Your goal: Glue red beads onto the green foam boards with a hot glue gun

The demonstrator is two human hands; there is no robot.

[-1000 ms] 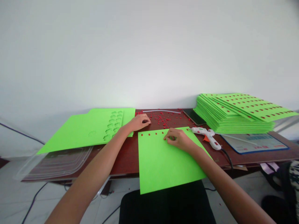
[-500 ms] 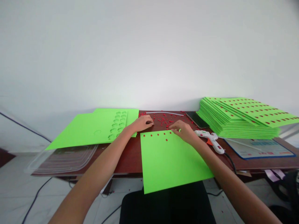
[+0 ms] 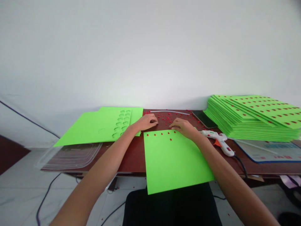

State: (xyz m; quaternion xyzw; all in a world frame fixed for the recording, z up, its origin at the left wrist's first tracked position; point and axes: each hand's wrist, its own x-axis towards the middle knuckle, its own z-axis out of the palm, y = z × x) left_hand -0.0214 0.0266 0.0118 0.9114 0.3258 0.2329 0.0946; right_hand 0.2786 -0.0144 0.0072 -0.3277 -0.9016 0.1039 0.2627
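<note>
A bright green sheet (image 3: 176, 163) lies at the table's front edge and overhangs it, with a row of red dots along its top and one dot below the row. My right hand (image 3: 182, 126) is at the sheet's top edge, fingertips pinched together; anything between them is too small to make out. Left of it, my left hand (image 3: 147, 121) is curled over the table by the scattered red pieces (image 3: 167, 119), thumb and fingertips close together, their contents not discernible. A white glue gun (image 3: 219, 139) with an orange trigger lies right of my right forearm.
At the right a tall stack of green sheets (image 3: 251, 131) bears red dots, beside a dark phone (image 3: 205, 120). Green sheets (image 3: 87, 128) with cut shapes rest over a clear plastic lid (image 3: 70, 158) at the left. A pale strip (image 3: 169, 111) lies near the wall.
The view has shifted, so most things appear slightly farther right. My right hand has moved slightly left relative to the green sheet, its fingertips still near the top edge.
</note>
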